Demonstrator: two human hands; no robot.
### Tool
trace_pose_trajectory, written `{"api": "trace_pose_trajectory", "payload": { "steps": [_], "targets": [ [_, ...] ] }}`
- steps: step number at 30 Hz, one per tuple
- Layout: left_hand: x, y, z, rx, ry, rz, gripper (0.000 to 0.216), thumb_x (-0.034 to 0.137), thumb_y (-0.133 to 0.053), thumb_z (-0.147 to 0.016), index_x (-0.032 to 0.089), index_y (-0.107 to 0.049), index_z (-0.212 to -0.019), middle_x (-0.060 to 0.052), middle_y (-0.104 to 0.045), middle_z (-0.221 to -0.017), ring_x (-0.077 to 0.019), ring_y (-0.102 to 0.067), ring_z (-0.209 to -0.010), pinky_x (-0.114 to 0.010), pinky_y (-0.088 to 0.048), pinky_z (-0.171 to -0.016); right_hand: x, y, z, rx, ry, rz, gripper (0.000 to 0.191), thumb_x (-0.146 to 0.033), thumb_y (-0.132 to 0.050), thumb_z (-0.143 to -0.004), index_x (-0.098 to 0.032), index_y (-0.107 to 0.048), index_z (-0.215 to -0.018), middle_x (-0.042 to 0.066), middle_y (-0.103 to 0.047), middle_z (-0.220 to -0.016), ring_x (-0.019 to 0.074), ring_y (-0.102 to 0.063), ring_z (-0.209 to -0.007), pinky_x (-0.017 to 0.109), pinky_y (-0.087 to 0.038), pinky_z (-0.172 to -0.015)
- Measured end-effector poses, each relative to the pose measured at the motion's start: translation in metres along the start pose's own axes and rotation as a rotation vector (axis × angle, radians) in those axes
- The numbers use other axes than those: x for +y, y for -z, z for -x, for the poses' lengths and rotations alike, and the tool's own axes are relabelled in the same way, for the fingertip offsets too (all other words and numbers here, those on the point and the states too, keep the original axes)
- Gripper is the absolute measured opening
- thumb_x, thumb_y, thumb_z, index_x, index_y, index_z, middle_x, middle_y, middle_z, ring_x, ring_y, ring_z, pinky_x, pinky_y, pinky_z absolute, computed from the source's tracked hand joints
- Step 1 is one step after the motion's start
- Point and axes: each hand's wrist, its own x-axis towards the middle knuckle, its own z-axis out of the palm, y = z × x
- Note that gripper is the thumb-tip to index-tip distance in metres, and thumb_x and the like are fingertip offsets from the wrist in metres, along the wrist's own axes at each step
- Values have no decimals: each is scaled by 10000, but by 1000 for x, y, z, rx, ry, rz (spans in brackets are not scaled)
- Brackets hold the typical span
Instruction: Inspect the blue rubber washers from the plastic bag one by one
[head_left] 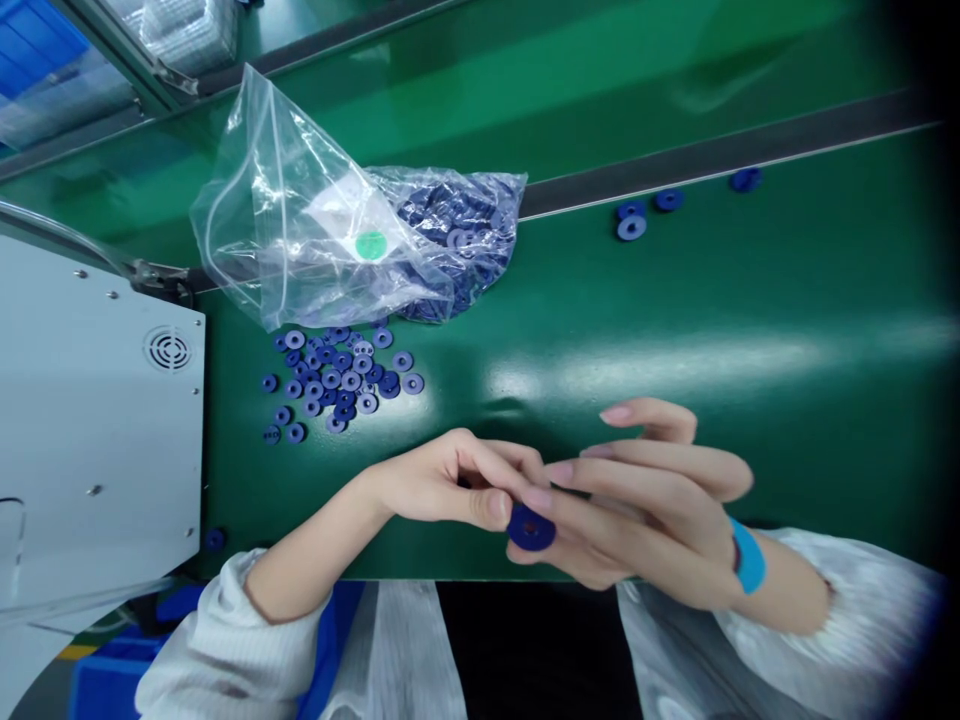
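Note:
A dark blue round washer [541,540] with a hole in its middle is held between my two hands near the table's front edge. My right hand [660,510], with a bright blue band at the wrist, pinches it between index finger and thumb, its other fingers loosely spread. From the left, my left hand [450,482] is closed, its thumb tip at the washer's edge and its other fingers curled, partly hidden behind the right fingertips. Beyond the left hand lies a loose pile of similar blue washers [350,381], some showing a lighter face.
Behind the pile lies a clear zip bag [281,230] with many blue washers and a green dot sticker [370,245]. A few loose washers [631,228] lie at the back right. A white metal box [97,400] stands on the left of the green table [750,400].

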Motion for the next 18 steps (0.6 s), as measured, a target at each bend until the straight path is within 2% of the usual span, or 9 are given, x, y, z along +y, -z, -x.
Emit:
{"api": "trace_pose_trajectory", "payload": {
  "steps": [7, 12, 15, 18],
  "targets": [
    [0, -1, -1, -40, -65, 20, 338, 505, -710, -759, 171, -749, -787, -37, -570, -833, -105, -534, -742, -223, -452, -738, -1, -1, -5, 13, -55, -119, 184, -311, -777, -737, -362, -716, -903, -42, -655, -731, 162, -565, -653, 352, -498, -901],
    [1, -1, -2, -9, -3, 15, 413, 568, -736, -691, 158, -738, -746, -42, -575, -833, -121, -540, -755, -233, -451, -713, 1, 0, -6, 5, 1, -100, 155, -284, -793, -713, -332, -711, -836, -39, -664, -799, 149, -584, -698, 340, -489, -937],
    [0, -1, -2, 3, 11, -12, 449, 596, -732, -677, 150, -724, -729, -49, -575, -850, -133, -541, -768, -244, -455, -706, 3, 0, -4, -41, 35, -83, 116, -385, -774, -730, -324, -695, -791, -29, -670, -804, 155, -590, -716, 355, -495, -944],
    [-1, -1, -1, 20, -42, -89, 409, 552, -702, -745, 143, -708, -726, -41, -552, -838, -115, -503, -732, -229, -436, -664, 4, 0, -8, -41, 51, -122, 202, -504, -669, -790, -303, -674, -809, -1, -679, -822, 177, -586, -737, 399, -508, -913]
  ]
}}
